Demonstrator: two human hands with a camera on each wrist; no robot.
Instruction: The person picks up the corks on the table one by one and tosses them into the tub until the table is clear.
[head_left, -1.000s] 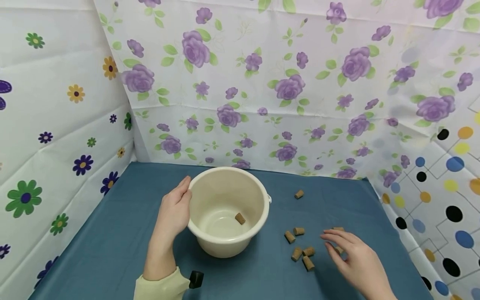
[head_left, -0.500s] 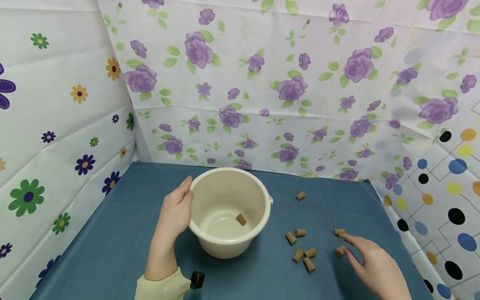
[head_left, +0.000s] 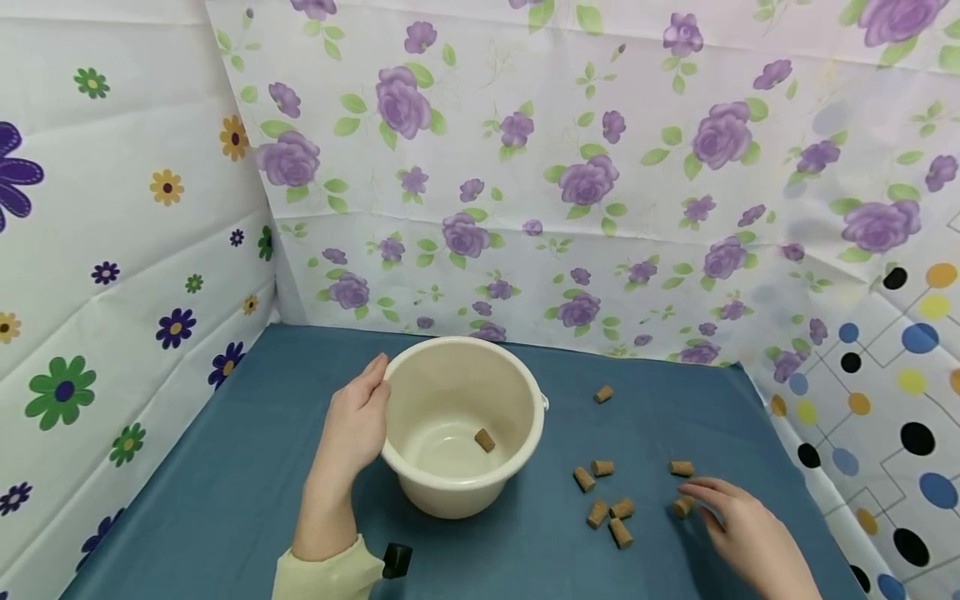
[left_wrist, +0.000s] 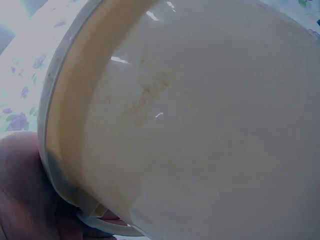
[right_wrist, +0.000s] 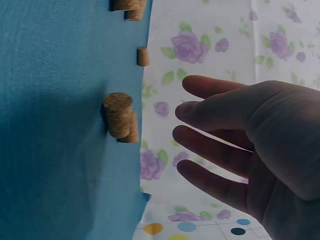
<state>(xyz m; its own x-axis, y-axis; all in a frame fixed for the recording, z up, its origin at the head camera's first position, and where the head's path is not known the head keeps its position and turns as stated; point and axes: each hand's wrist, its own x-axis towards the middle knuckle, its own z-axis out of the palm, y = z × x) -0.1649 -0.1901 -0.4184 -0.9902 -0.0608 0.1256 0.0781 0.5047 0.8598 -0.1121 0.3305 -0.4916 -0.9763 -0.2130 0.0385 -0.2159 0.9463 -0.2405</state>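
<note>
A cream bucket [head_left: 453, 498] stands tilted on the blue cloth, its mouth turned toward the head camera, with one cork [head_left: 484, 440] inside. My left hand [head_left: 354, 429] grips its left rim; in the left wrist view the bucket's outer wall [left_wrist: 200, 125] fills most of the picture, and the fingers are partly hidden under the rim by the handle [left_wrist: 112, 227]. To the right, my right hand [head_left: 742, 529] hovers over a cork [head_left: 683, 506], fingers loosely bent and spread. In the right wrist view this cork [right_wrist: 119, 115] stays apart from the fingertips, and nothing is held.
Several corks [head_left: 620, 532] lie grouped between the bucket and my right hand. Another cork [head_left: 681, 468] lies just behind the nearest one, and a lone cork [head_left: 603, 393] sits farther back. Flowered sheets [head_left: 480, 167] wall the blue cloth [head_left: 225, 500] in.
My right hand has moved right and lowered beside the cork, uncovering it and the one behind. The left hand keeps its hold on the bucket. The head view has shifted slightly.
</note>
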